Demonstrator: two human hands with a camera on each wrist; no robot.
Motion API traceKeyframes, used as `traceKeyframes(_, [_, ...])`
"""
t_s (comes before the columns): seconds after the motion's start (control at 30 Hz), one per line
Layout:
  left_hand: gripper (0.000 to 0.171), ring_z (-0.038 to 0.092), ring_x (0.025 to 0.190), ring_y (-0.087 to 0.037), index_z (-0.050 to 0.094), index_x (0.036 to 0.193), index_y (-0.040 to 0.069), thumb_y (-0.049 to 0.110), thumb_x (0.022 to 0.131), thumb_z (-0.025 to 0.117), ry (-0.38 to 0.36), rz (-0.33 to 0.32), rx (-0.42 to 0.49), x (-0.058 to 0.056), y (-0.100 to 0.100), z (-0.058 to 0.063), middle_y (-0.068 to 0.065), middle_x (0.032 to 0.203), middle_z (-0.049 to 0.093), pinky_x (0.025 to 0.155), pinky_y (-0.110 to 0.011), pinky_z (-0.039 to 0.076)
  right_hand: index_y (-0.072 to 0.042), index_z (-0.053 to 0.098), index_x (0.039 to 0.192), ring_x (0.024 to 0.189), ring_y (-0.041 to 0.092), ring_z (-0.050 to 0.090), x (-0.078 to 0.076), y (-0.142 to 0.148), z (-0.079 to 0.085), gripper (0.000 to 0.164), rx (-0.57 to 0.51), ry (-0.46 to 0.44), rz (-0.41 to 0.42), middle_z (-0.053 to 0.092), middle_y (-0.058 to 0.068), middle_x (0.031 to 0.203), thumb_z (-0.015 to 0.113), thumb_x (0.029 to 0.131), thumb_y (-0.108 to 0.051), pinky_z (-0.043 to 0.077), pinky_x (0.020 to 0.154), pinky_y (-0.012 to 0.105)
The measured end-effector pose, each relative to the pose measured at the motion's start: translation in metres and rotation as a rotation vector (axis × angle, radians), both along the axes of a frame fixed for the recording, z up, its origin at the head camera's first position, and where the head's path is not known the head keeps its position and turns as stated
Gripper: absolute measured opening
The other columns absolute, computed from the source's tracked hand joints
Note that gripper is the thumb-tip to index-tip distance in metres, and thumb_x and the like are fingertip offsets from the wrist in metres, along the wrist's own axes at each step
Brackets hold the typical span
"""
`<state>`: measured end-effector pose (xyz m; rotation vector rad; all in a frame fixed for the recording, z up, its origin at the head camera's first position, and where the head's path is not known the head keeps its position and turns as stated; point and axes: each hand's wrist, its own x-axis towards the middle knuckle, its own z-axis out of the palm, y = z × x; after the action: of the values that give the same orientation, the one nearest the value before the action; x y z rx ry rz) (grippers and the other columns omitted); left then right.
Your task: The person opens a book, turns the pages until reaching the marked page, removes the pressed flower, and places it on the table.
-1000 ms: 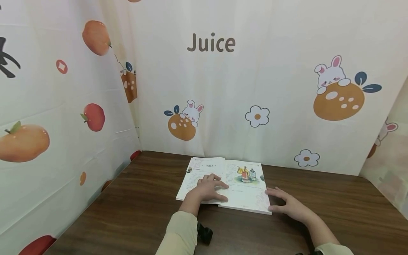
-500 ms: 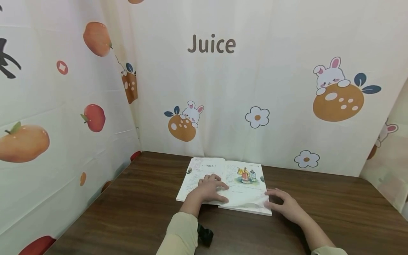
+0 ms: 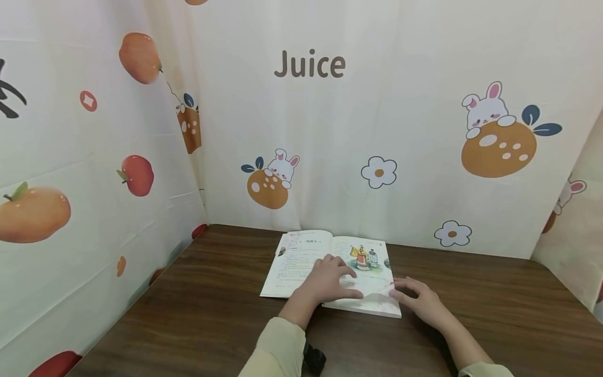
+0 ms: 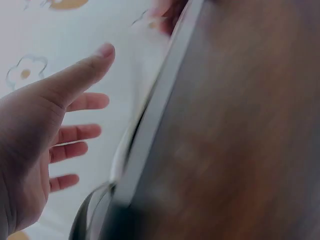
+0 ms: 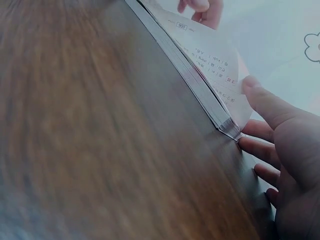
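Observation:
An open book (image 3: 301, 262) lies on the table, its right page printed with a picture of two robed figures. At its right edge my right hand (image 3: 424, 303) pinches the lower corner of a page (image 5: 220, 65), which bends up off the stack in the right wrist view. The thumb (image 5: 262, 97) is at the page's edge and the fingers (image 5: 257, 150) are by the book's corner. My left hand (image 3: 328, 280) is over the lower middle of the book, fingers spread. In the left wrist view, the left hand (image 4: 35, 135) holds nothing.
The dark wooden table (image 3: 188, 314) stretches around the book. A white curtain (image 3: 330, 131) printed with fruit, rabbits and flowers stands right behind it, and another printed curtain (image 3: 94, 235) runs along the left side. A black strap (image 3: 313, 358) sits at my left wrist.
My left hand has moved right, from the left page to over the right page. My right hand has shifted slightly left, and the page's lower corner has lifted.

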<state>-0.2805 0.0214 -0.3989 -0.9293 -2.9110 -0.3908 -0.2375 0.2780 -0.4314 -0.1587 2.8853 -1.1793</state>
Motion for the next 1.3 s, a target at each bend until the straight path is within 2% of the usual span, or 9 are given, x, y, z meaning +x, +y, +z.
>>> traceKeyframes(0.13, [0.04, 0.048, 0.096, -0.008, 0.07, 0.103, 0.035, 0.063, 0.076, 0.062, 0.043, -0.096, -0.014, 0.005, 0.014, -0.003, 0.014, 0.098, 0.059, 0.081, -0.031, 0.038, -0.01, 0.063, 0.115, 0.132, 0.044, 0.021, 0.0, 0.0, 0.001, 0.049, -0.007, -0.001, 0.005, 0.047, 0.017, 0.135, 0.059, 0.086, -0.049, 0.015, 0.095, 0.07])
traceKeyframes(0.23, [0.027, 0.048, 0.087, -0.004, 0.071, 0.098, 0.034, 0.053, 0.079, 0.065, 0.058, -0.12, 0.003, 0.007, 0.02, -0.004, 0.02, 0.084, 0.058, 0.076, -0.027, 0.037, -0.01, 0.063, 0.116, 0.132, 0.044, 0.021, -0.001, 0.001, 0.0, 0.049, -0.004, -0.002, 0.006, 0.047, 0.017, 0.135, 0.057, 0.087, -0.049, 0.015, 0.095, 0.07])
traceKeyframes(0.33, [0.019, 0.046, 0.08, -0.002, 0.072, 0.095, 0.032, 0.044, 0.082, 0.066, 0.048, -0.109, 0.024, 0.009, 0.024, -0.005, 0.023, 0.075, 0.056, 0.073, -0.024, 0.036, -0.01, 0.063, 0.116, 0.133, 0.044, 0.021, -0.002, 0.001, 0.0, 0.049, 0.001, -0.005, 0.007, 0.047, 0.016, 0.135, 0.057, 0.087, -0.049, 0.015, 0.095, 0.07])
traceKeyframes(0.47, [0.017, 0.044, 0.073, 0.0, 0.073, 0.093, 0.03, 0.042, 0.084, 0.065, 0.049, -0.092, 0.038, 0.011, 0.028, -0.006, 0.024, 0.071, 0.057, 0.07, -0.021, 0.035, -0.009, 0.061, 0.119, 0.133, 0.044, 0.021, -0.001, 0.001, 0.001, 0.052, 0.008, -0.022, 0.005, 0.045, 0.018, 0.136, 0.053, 0.089, -0.051, 0.015, 0.095, 0.07])
traceKeyframes(0.63, [0.016, 0.041, 0.068, -0.001, 0.075, 0.091, 0.029, 0.039, 0.087, 0.063, 0.091, -0.074, 0.045, 0.013, 0.033, -0.008, 0.024, 0.071, 0.059, 0.066, -0.019, 0.034, -0.004, 0.053, 0.13, 0.132, 0.047, 0.018, 0.002, 0.001, 0.006, 0.063, -0.03, -0.056, -0.006, 0.034, 0.025, 0.141, 0.027, 0.097, -0.052, 0.012, 0.096, 0.069])
traceKeyframes(0.77, [0.017, 0.04, 0.065, -0.002, 0.075, 0.091, 0.028, 0.038, 0.087, 0.062, 0.104, -0.059, 0.062, 0.014, 0.036, -0.009, 0.023, 0.074, 0.062, 0.063, -0.018, 0.033, -0.002, 0.04, 0.138, 0.133, 0.045, 0.017, 0.001, 0.0, 0.007, 0.07, -0.071, -0.052, 0.0, 0.037, 0.023, 0.14, 0.014, 0.098, -0.053, 0.011, 0.098, 0.068])
traceKeyframes(0.9, [0.017, 0.043, 0.066, 0.0, 0.075, 0.089, 0.027, 0.038, 0.087, 0.063, 0.117, -0.031, 0.108, 0.014, 0.036, -0.007, 0.022, 0.075, 0.063, 0.063, -0.017, 0.035, -0.002, 0.032, 0.142, 0.134, 0.044, 0.016, 0.0, 0.0, 0.006, 0.069, -0.07, -0.045, -0.003, 0.039, 0.022, 0.14, 0.013, 0.098, -0.052, 0.01, 0.098, 0.068])
traceKeyframes(1.1, [0.018, 0.046, 0.068, 0.0, 0.075, 0.091, 0.024, 0.037, 0.087, 0.063, 0.11, 0.009, 0.182, 0.013, 0.033, -0.002, 0.02, 0.077, 0.063, 0.06, -0.016, 0.036, 0.0, 0.041, 0.137, 0.133, 0.046, 0.017, -0.001, -0.001, 0.006, 0.07, -0.054, -0.039, -0.014, 0.031, 0.022, 0.144, 0.015, 0.098, -0.052, 0.011, 0.096, 0.069])
traceKeyframes(1.3, [0.019, 0.047, 0.068, 0.0, 0.075, 0.096, 0.021, 0.033, 0.088, 0.063, 0.104, 0.036, 0.258, 0.012, 0.027, 0.005, 0.015, 0.077, 0.062, 0.06, -0.015, 0.038, 0.001, 0.041, 0.137, 0.133, 0.045, 0.018, 0.0, -0.002, 0.006, 0.07, -0.058, -0.033, -0.016, 0.034, 0.022, 0.143, 0.016, 0.098, -0.052, 0.012, 0.098, 0.067])
